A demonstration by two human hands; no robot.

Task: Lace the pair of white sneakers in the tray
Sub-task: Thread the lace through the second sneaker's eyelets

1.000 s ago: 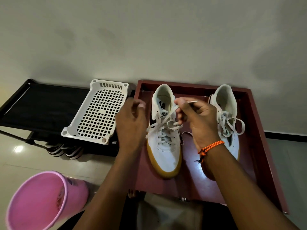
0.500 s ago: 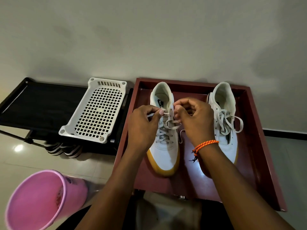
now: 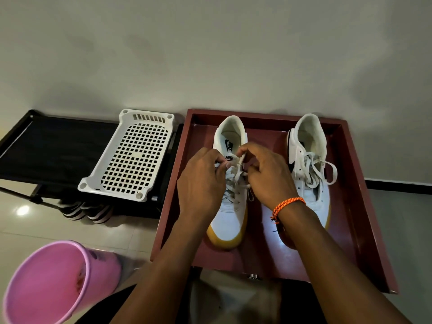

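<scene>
**Both hands on the lace**

A red tray (image 3: 364, 206) holds two sneakers: one at 3 o'clock (image 3: 311, 183), one at centre (image 3: 230, 220). Over the centre one, the left hand (image 3: 201, 183) and right hand (image 3: 268, 176) each pinch its lace (image 3: 236, 176) near the tongue.

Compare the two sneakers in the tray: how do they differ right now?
The left sneaker has both hands at its upper eyelets: left hand and right hand pinch its lace. The right sneaker is untouched, with its lace in loose loops. Both are white with tan soles, toes toward the camera, in the red tray.
</scene>
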